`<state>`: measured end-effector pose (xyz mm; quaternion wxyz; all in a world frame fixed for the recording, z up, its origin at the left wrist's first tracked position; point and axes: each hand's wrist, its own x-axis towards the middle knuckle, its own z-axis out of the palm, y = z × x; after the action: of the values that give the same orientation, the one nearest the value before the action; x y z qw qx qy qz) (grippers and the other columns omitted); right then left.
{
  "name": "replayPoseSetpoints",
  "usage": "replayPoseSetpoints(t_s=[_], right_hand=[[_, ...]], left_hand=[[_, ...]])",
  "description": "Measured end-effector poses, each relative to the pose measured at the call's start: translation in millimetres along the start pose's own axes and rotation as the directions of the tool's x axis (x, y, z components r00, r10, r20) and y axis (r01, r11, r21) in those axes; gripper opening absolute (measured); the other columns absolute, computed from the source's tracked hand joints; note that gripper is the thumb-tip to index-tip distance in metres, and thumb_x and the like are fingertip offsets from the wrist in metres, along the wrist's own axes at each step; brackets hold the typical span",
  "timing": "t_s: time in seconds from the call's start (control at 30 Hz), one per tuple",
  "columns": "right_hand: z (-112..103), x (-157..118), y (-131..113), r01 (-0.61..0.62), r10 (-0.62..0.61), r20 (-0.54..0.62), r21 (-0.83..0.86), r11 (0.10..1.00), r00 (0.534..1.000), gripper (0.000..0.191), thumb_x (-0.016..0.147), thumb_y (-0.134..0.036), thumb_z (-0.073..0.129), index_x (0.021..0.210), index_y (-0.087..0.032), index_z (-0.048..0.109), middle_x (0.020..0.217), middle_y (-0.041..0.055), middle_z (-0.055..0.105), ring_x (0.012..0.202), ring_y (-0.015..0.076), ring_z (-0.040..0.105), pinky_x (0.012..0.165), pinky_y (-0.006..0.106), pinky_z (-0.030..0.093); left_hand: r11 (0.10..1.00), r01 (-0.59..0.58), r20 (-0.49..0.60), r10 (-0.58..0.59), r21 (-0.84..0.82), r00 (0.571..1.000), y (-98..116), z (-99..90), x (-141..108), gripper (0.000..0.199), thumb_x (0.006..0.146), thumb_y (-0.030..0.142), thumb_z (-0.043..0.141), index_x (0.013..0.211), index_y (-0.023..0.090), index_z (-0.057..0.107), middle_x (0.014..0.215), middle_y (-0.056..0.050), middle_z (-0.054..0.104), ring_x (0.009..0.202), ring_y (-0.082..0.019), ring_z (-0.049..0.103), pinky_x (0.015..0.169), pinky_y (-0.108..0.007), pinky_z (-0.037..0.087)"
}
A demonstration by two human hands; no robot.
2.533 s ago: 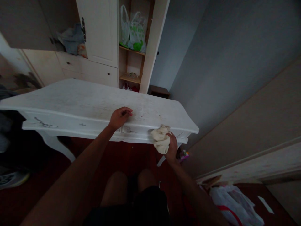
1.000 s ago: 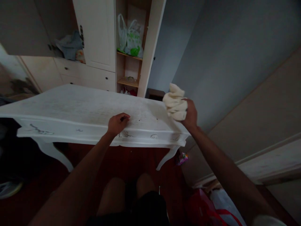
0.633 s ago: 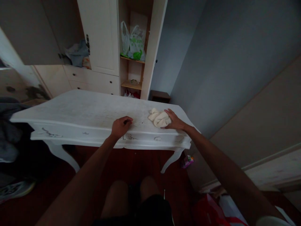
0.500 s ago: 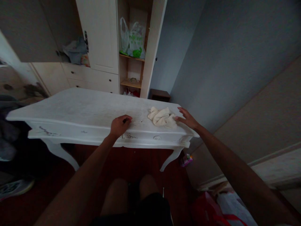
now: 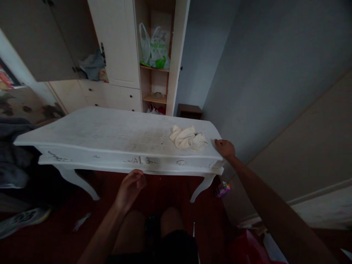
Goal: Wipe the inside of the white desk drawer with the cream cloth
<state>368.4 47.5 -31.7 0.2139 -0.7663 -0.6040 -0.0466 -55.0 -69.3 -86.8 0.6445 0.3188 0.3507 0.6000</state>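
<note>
Both hands have moved since half a second ago: I watch the left hand [image 5: 131, 187] drop from the tabletop to just before the desk's near edge, and the right hand [image 5: 226, 148] draw away from the cream cloth [image 5: 185, 137] to the desk's right end. On my feed, the left has its fingers loosely curled, and I cannot tell whether anything is inside. I see the right folded into a fist, free of the cloth; whether it touches the desk edge I cannot tell. The cloth lies crumpled on the right part of the white desk [image 5: 110, 124], whose top shows grey smudges. Farther out I have a pink box [image 5: 222, 189] on the floor at right, a shoe [image 5: 26, 220] at near left, and a far cabinet [image 5: 118, 40] with plastic bags [image 5: 159, 51] on a shelf.
</note>
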Motion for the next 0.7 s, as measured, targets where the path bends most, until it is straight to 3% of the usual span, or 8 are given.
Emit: replayPoseSetpoints(t_s=[0.1, 0.27, 0.37, 0.43, 0.5, 0.53, 0.6, 0.7], right_hand=[[1, -4, -2, 0.0, 0.001, 0.004, -0.056, 0.998, 1.0, 0.05, 0.092, -0.045, 0.036, 0.086, -0.018, 0.078, 0.086, 0.0124, 0.075, 0.078, 0.023, 0.066, 0.063, 0.028, 0.04], [0, -8, -4, -0.015, 0.015, 0.0, -0.112, 0.994, 1.0, 0.049, 0.092, -0.043, 0.036, 0.093, -0.018, 0.078, 0.092, 0.0143, 0.076, 0.08, 0.0249, 0.068, 0.066, 0.03, 0.043], [-1, -8, -5, -0.019, 0.019, 0.002, -0.124, 0.992, 1.0, 0.049, 0.092, -0.042, 0.036, 0.093, -0.018, 0.078, 0.095, 0.0146, 0.076, 0.082, 0.0255, 0.069, 0.067, 0.031, 0.043], [-1, -7, -5, -0.02, 0.02, 0.004, -0.128, 0.992, 1.0, 0.048, 0.092, -0.042, 0.037, 0.094, -0.018, 0.078, 0.095, 0.0146, 0.076, 0.083, 0.0258, 0.069, 0.068, 0.031, 0.043], [-1, -7, -6, -0.02, 0.021, 0.005, -0.133, 0.991, 1.0, 0.048, 0.092, -0.042, 0.037, 0.095, -0.017, 0.078, 0.095, 0.0151, 0.076, 0.083, 0.026, 0.069, 0.067, 0.031, 0.043], [-1, -8, -6, -0.019, 0.02, 0.005, -0.136, 0.991, 1.0, 0.048, 0.092, -0.041, 0.037, 0.095, -0.017, 0.078, 0.094, 0.0155, 0.076, 0.083, 0.026, 0.069, 0.067, 0.031, 0.043], [-2, -8, -7, -0.014, 0.015, 0.006, -0.137, 0.99, 1.0, 0.048, 0.092, -0.04, 0.037, 0.095, -0.016, 0.079, 0.093, 0.0159, 0.076, 0.083, 0.026, 0.069, 0.068, 0.031, 0.043], [-3, -10, -8, -0.009, 0.01, 0.01, -0.133, 0.991, 1.0, 0.046, 0.092, -0.039, 0.038, 0.094, -0.017, 0.079, 0.092, 0.0148, 0.076, 0.082, 0.0257, 0.069, 0.068, 0.031, 0.043]], left_hand=[[0.98, 0.118, -0.16, -0.143, -0.16, 0.977, -24, 1.6, -11, 0.009, 0.069, 0.028, 0.058, 0.062, 0.024, 0.054, 0.04, 0.011, 0.016, 0.033, -0.007, 0.012, 0.033, -0.021, 0.018], [0.975, 0.141, -0.148, -0.167, -0.172, 0.975, -14, 35.6, -12, 0.004, 0.069, 0.029, 0.057, 0.068, 0.026, 0.055, 0.041, 0.011, 0.014, 0.035, -0.008, 0.008, 0.032, -0.022, 0.016], [0.999, 0.049, -0.123, -0.048, 0.003, 0.991, 5, 49.7, -9, 0.006, 0.071, 0.031, 0.059, 0.071, 0.025, 0.058, 0.043, 0.011, 0.014, 0.036, -0.008, 0.009, 0.035, -0.022, 0.015], [0.975, -0.14, -0.101, 0.158, 0.171, 0.982, 23, 49.8, 5, 0.013, 0.073, 0.033, 0.057, 0.064, 0.023, 0.055, 0.044, 0.01, 0.018, 0.038, -0.007, 0.014, 0.038, -0.023, 0.016], [0.857, -0.362, -0.052, 0.408, 0.367, 0.912, 43, 44.7, 32, 0.028, 0.075, 0.033, 0.054, 0.052, 0.022, 0.041, 0.045, 0.006, 0.024, 0.041, -0.009, 0.022, 0.042, -0.024, 0.019], [0.783, -0.404, -0.024, 0.47, 0.473, 0.883, 53, 41.5, 49, 0.035, 0.077, 0.035, 0.052, 0.05, 0.023, 0.032, 0.046, 0.006, 0.025, 0.042, -0.009, 0.024, 0.043, -0.025, 0.021], [0.556, -0.363, 0.02, 0.527, 0.747, 0.849, 69, 36.3, 83, 0.037, 0.081, 0.038, 0.043, 0.05, 0.024, 0.028, 0.046, 0.004, 0.027, 0.043, -0.011, 0.026, 0.045, -0.027, 0.024], [0.348, -0.295, 0.052, 0.564, 0.89, 0.824, 76, 34.0, 117, 0.037, 0.075, 0.035, 0.052, 0.045, 0.022, 0.035, 0.046, 0.003, 0.031, 0.049, -0.013, 0.034, 0.053, -0.028, 0.026]])
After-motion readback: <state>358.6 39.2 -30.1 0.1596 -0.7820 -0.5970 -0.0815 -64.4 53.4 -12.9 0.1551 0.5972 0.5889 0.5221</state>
